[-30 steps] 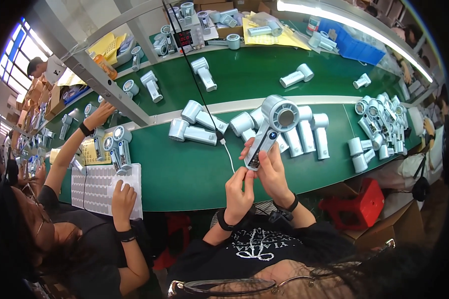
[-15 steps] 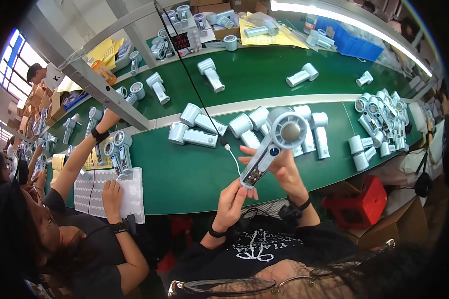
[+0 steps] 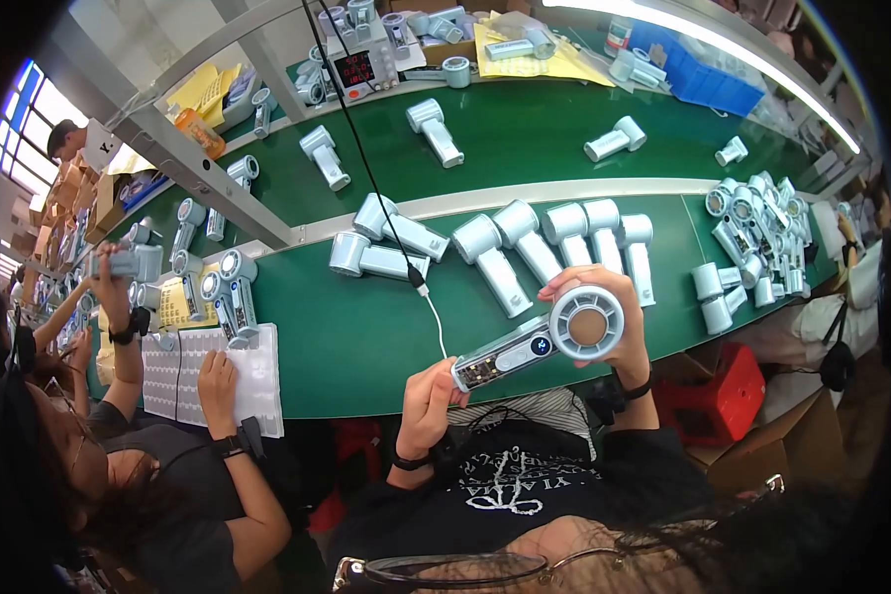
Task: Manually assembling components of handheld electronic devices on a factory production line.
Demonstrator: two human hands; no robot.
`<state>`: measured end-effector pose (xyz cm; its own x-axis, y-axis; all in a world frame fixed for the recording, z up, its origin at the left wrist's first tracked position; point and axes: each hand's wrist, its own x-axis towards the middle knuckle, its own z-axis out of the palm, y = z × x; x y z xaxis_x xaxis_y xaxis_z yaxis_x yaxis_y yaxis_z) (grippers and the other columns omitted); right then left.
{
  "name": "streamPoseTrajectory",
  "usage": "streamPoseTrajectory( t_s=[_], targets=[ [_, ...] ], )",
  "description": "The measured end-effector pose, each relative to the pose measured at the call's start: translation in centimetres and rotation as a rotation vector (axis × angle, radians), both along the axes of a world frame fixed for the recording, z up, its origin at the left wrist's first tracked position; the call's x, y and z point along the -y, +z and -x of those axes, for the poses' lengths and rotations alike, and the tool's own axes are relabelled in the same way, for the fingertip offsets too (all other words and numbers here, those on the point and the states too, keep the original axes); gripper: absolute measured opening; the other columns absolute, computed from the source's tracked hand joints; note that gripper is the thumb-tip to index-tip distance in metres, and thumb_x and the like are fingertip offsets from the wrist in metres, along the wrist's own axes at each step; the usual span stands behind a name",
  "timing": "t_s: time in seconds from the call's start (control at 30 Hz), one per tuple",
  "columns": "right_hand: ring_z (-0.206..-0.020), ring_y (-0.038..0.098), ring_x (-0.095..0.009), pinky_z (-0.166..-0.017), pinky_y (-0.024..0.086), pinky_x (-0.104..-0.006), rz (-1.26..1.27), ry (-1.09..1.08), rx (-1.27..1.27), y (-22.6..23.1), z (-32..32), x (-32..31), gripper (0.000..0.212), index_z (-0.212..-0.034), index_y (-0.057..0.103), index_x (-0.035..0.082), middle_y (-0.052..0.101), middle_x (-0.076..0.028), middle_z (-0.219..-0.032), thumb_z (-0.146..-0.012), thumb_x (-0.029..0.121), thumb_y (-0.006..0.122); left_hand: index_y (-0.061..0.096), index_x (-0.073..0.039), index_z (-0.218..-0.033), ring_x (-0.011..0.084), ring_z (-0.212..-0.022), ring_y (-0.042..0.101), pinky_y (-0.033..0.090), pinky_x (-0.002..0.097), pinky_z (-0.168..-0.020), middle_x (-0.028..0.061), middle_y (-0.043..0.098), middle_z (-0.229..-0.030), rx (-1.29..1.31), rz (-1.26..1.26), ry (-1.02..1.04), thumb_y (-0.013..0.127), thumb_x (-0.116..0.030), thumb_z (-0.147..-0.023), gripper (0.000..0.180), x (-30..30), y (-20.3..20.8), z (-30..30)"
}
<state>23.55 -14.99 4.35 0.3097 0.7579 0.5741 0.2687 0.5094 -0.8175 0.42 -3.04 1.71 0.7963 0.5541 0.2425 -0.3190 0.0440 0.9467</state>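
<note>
Half-curled, the right hand [image 3: 629, 297] cups the round head [image 3: 586, 327] of a pale handheld fan [image 3: 535, 346]; the left hand [image 3: 428, 408] pinches the handle's end [image 3: 461, 375], where a white cable [image 3: 436, 317] arrives. The fan is held up over the near edge of the green desk [image 3: 317, 346]. A moment ago it pointed farther away; now it has swung down to the right, nearly level, and looks better steadied, its handle's bared circuitry [image 3: 482, 371] facing up. More fans [image 3: 537, 252] lie just beyond, and a heap [image 3: 762, 238] of them sits at right. On the left, a white moulded tray [image 3: 257, 396] has two fans [image 3: 244, 302] at its far edge. Far right stands a blue bin [image 3: 708, 84], near right a cardboard box [image 3: 792, 455]; from here I cannot make out what either contains.
</note>
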Motion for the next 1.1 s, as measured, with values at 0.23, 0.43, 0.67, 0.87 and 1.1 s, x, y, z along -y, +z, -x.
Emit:
streamPoseTrajectory(
  t_s=[0.23, 0.43, 0.67, 0.87, 1.1],
  targets=[
    [-0.097, 0.061, -0.032, -0.089, 0.048, -0.0492, 0.050, -0.096, 0.298, 1.2, 0.3, 0.3, 0.084, -0.120, 0.041, 0.004, 0.057, -0.022, -0.110, -0.058, 0.034, 0.089, 0.044, 0.001, -0.069, 0.0101, -0.054, 0.039, 0.032, 0.0237, -0.048, 0.0027, 0.041, -0.064, -0.125, -0.220, 0.084, 0.036, -0.023, -0.102, 0.042, -0.3, -0.6, 0.1],
    [-0.093, 0.062, -0.029, -0.091, 0.043, -0.0574, -0.140, -0.073, 0.486, 1.2, -0.3, -0.6, 0.088, -0.125, 0.032, 0.007, 0.060, -0.019, -0.101, -0.061, 0.031, 0.088, 0.043, 0.001, -0.068, 0.0103, -0.052, 0.038, 0.030, 0.0246, -0.047, 0.0028, 0.041, -0.062, -0.168, -0.259, 0.103, 0.038, -0.021, -0.101, 0.041, -0.5, -0.7, -0.2],
    [-0.086, 0.062, -0.026, -0.090, 0.046, -0.0559, -0.310, -0.231, 0.495, 4.1, 0.7, -0.6, 0.098, -0.136, 0.019, 0.010, 0.059, -0.013, -0.090, -0.067, 0.031, 0.084, 0.042, 0.002, -0.068, 0.0099, -0.052, 0.038, 0.030, 0.0240, -0.047, 0.0036, 0.041, -0.062, 0.002, -0.005, 0.221, 0.038, -0.020, -0.101, 0.040, -0.3, -0.9, 1.5],
    [-0.075, 0.052, -0.022, -0.098, 0.035, -0.0603, -0.469, -0.008, -0.068, 8.2, -5.1, 7.6, 0.090, -0.141, 0.018, 0.003, 0.049, -0.010, -0.091, -0.081, 0.054, 0.061, 0.040, 0.002, -0.067, 0.0106, -0.052, 0.039, 0.030, 0.0254, -0.046, 0.0038, 0.041, -0.061, -0.045, -0.082, 0.485, 0.039, -0.019, -0.100, 0.039, -3.3, -2.2, 3.1],
    [-0.067, 0.056, -0.024, -0.092, 0.042, -0.0518, -0.540, 0.058, -0.230, 9.0, -3.7, 4.7, 0.093, -0.142, 0.018, 0.002, 0.053, -0.010, -0.089, -0.077, 0.037, 0.073, 0.042, 0.002, -0.070, 0.0177, -0.050, 0.042, 0.032, 0.0312, -0.046, 0.0069, 0.042, -0.060, -0.315, -0.467, 0.583, 0.043, -0.015, -0.098, 0.034, -3.5, -2.6, 1.7]
  ],
)
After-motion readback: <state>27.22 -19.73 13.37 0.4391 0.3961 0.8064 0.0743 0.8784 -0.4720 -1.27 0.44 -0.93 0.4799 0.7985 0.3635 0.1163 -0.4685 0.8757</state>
